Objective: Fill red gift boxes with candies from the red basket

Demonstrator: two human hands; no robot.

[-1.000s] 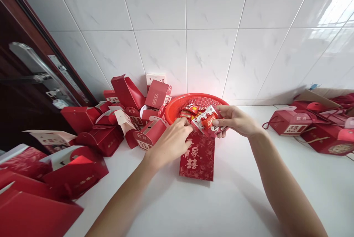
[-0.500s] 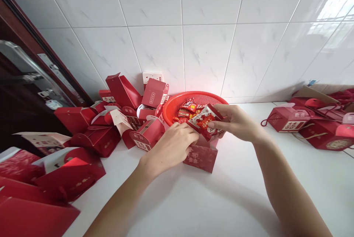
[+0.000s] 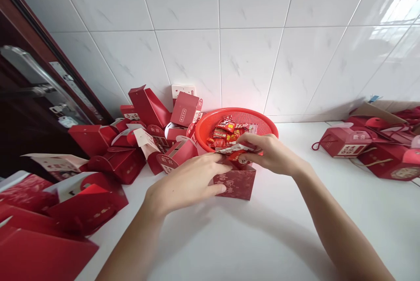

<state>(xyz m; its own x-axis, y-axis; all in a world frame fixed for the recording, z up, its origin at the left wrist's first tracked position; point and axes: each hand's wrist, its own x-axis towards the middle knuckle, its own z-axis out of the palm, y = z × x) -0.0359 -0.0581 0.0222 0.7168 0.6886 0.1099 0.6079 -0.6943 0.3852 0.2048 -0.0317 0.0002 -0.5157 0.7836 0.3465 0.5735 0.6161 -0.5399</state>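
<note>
Your right hand (image 3: 272,152) grips snack packets (image 3: 233,156), lowered since a moment ago, so they now meet the open top of the red box (image 3: 239,185) your left hand (image 3: 190,180) pinches on the desk (image 3: 243,246).

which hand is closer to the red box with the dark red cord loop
Right. The right hand, holding a wrapped packet, is left of the looped box, apart from it; the left hand is farther left, touching the lettered box before the basket.
</note>
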